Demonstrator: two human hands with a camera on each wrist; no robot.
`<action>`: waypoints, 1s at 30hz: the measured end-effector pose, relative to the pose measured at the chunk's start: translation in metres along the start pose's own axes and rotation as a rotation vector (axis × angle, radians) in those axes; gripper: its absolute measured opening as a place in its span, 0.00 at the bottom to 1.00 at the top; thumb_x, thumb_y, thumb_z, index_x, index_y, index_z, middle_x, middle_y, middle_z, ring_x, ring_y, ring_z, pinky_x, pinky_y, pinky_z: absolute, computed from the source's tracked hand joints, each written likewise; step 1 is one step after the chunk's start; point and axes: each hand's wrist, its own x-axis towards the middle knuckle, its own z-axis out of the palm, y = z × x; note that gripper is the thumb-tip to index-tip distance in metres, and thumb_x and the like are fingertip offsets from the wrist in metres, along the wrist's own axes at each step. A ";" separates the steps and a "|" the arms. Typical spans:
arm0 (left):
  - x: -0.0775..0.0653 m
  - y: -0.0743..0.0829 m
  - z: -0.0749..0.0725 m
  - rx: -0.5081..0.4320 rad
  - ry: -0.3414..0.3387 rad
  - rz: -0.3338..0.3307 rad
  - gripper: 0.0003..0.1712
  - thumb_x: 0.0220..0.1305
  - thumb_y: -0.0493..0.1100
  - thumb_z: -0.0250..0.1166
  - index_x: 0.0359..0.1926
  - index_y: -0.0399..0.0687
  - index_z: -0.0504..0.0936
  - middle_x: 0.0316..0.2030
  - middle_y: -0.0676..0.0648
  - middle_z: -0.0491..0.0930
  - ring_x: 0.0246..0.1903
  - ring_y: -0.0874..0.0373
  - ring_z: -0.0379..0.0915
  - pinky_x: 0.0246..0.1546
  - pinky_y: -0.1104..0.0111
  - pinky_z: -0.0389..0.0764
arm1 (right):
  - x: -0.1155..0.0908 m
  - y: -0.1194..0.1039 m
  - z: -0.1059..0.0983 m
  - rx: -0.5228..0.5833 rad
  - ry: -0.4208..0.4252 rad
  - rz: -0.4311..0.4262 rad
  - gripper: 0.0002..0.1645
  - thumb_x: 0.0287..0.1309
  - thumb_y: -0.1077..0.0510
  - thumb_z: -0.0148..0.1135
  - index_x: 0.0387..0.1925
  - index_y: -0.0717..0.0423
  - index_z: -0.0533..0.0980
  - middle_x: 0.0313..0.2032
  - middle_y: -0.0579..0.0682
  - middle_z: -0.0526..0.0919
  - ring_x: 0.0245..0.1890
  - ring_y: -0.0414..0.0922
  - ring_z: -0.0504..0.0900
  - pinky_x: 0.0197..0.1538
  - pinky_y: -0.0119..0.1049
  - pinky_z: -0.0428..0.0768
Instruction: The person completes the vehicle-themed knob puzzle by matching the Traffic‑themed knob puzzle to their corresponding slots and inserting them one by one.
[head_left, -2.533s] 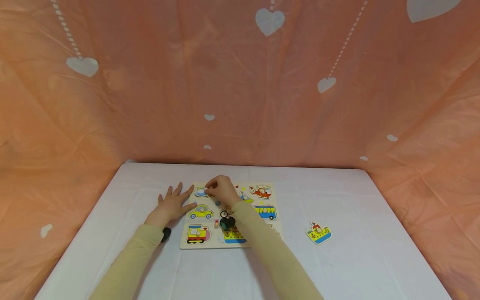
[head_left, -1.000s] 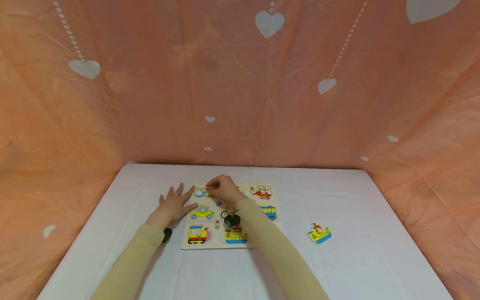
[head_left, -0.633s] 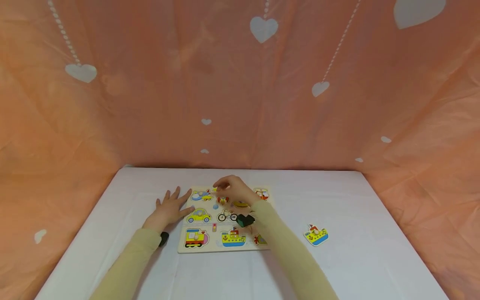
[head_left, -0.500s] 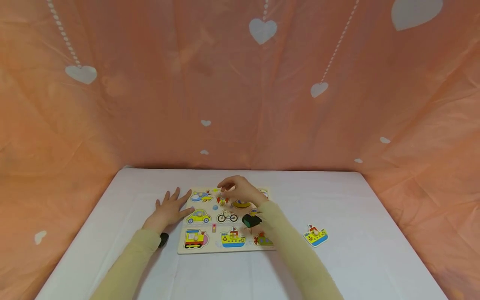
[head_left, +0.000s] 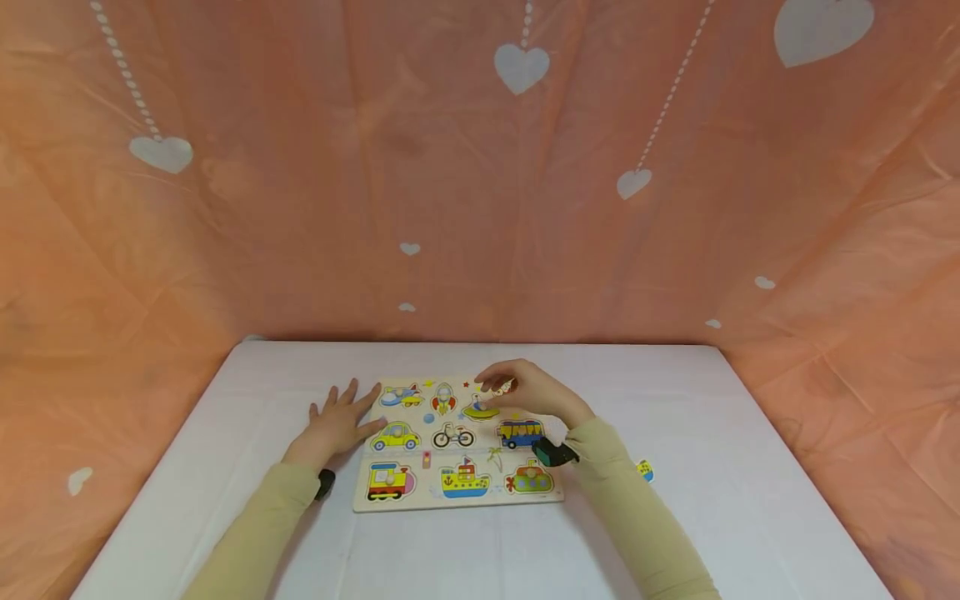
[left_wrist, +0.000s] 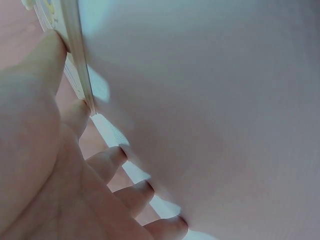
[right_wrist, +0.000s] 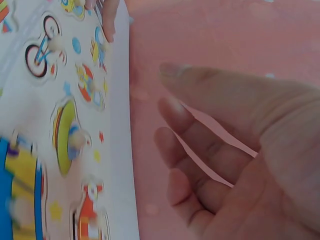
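A peg puzzle board (head_left: 382, 505) of vehicles lies flat on the white table. My left hand (head_left: 330, 429) is spread at its left edge; in the left wrist view the thumb (left_wrist: 47, 55) and index fingertip touch the board, while the other fingertips rest on the table. Over the board's upper right, my right hand (head_left: 536, 392) hovers with loosely bent fingers and nothing between them. The airplane piece (head_left: 402, 396) sits in its slot at the top left. A yellow and blue boat piece (head_left: 645, 471) lies on the table, mostly hidden by the right sleeve.
The board also bears a rocket (head_left: 443, 400), a yellow car (head_left: 396, 435), a train (head_left: 388, 481), a bus (head_left: 521, 433) and a submarine (head_left: 530, 477). A pink curtain (head_left: 375, 208) with white hearts stands around the table's back and sides.
My right hand let go of the airplane piece and moved right across the board. Its sleeve now covers most of the loose boat piece. The left hand stays in place.
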 end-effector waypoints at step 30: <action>0.003 -0.003 0.004 -0.018 -0.015 -0.008 0.44 0.65 0.62 0.58 0.73 0.48 0.54 0.71 0.28 0.41 0.66 0.22 0.31 0.58 0.28 0.36 | -0.128 0.046 -0.036 -0.069 0.174 0.159 0.19 0.57 0.62 0.67 0.51 0.62 0.78 0.41 0.55 0.83 0.42 0.49 0.79 0.41 0.36 0.74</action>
